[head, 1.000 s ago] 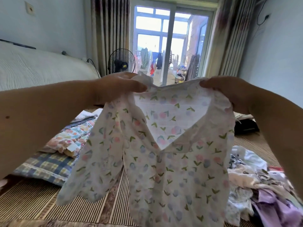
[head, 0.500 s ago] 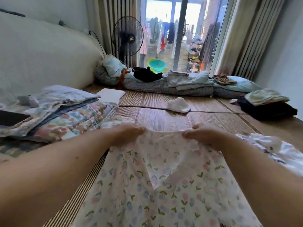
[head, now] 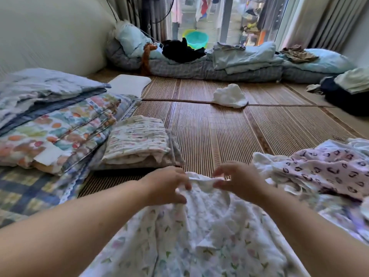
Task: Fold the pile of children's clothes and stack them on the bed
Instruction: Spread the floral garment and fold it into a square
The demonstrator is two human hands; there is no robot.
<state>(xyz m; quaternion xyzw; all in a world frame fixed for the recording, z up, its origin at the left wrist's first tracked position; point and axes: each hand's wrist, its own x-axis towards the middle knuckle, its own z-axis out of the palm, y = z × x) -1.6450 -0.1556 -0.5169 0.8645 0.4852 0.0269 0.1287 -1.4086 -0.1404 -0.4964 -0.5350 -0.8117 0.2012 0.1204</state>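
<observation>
Floral top [head: 199, 226]: it is lying spread out and rumpled on the woven mat [head: 209, 136] right in front of me, with its collar end pointing away from me.
Left hand [head: 167, 184]: I am pinching the left side of the floral top's collar, with my thumb and fingers curling round a fold of the cloth.
Right hand [head: 239, 178]: I am nipping the right side of the same collar between thumb and forefinger. My other fingers are blurring, so I cannot tell how they are lying.
Unfolded pile [head: 323, 170]: it is sprawling just to the right of the floral top and touching its edge, with a pink heart-print piece lying uppermost.
Folded stack [head: 137, 142]: it is sitting near the floral top, beyond it to the left, and is not touching it.
Quilts [head: 54, 124]: they are lying folded farther left of the floral top, behind the folded stack.
White cloth [head: 229, 95]: it is lying crumpled on the mat well beyond the floral top.
Bedding roll [head: 219, 64]: it is stretching across the far end, farthest from the floral top, with loose garments resting on it.
</observation>
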